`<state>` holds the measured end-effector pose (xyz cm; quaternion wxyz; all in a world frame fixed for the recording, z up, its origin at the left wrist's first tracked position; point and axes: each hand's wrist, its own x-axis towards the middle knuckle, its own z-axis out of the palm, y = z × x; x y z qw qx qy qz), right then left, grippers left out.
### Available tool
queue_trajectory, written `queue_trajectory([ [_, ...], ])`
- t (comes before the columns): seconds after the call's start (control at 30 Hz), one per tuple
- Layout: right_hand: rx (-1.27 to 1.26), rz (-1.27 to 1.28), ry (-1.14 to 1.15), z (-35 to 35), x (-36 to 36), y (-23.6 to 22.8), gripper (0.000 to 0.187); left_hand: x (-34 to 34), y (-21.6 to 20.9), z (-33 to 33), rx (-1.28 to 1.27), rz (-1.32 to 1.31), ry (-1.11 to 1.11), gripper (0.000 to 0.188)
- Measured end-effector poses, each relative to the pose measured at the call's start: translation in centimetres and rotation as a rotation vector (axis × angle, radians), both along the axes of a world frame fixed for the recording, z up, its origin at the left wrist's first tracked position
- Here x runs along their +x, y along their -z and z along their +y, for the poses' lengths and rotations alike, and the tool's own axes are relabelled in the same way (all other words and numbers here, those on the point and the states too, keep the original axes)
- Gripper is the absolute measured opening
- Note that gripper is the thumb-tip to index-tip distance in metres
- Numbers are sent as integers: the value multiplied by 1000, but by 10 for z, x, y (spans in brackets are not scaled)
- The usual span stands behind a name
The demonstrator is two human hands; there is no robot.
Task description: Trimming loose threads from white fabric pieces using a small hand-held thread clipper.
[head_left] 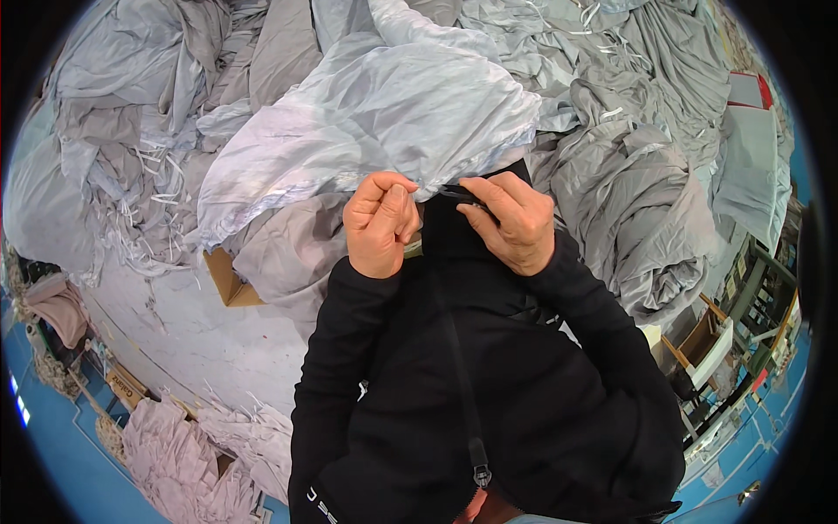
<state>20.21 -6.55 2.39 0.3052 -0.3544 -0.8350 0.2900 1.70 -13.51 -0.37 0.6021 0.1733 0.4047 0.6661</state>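
My left hand (381,225) is closed in a pinch on the near edge of a pale grey-blue cloth (384,113). The cloth spreads away from me over the heap and looks thin and creased. Close by on the right, my right hand (513,220) is closed around a small black tool (452,192). Its narrow tip points left at the cloth edge between my fingers. Most of the tool is hidden by my hand, so its exact kind does not show.
Heaped grey fabric (637,201) lies at the right, and more fabric with white ties (157,188) at the left. A cardboard box (231,279) pokes out below the cloth. Pinkish fabric (179,450) lies lower left. Wooden trays (703,336) stand at the right.
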Motion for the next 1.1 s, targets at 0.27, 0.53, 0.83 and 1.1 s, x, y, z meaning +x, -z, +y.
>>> queue_trajectory([
  [0.27, 14, -85, -32, -2, -13, 0, 35, 0, -1, -1, 57, -27, 51, 15],
  [0.53, 34, -71, -22, 1, -19, 0, 36, 2, -1, -4, 24, -68, 80, 15],
  [0.83, 101, -81, 12, -1, -21, 4, 36, 21, -8, -10, -362, 337, -25, 9],
  [1.1, 139, -106, 10, -3, -21, 1, 36, 23, -11, -10, -262, 766, -1, 5],
])
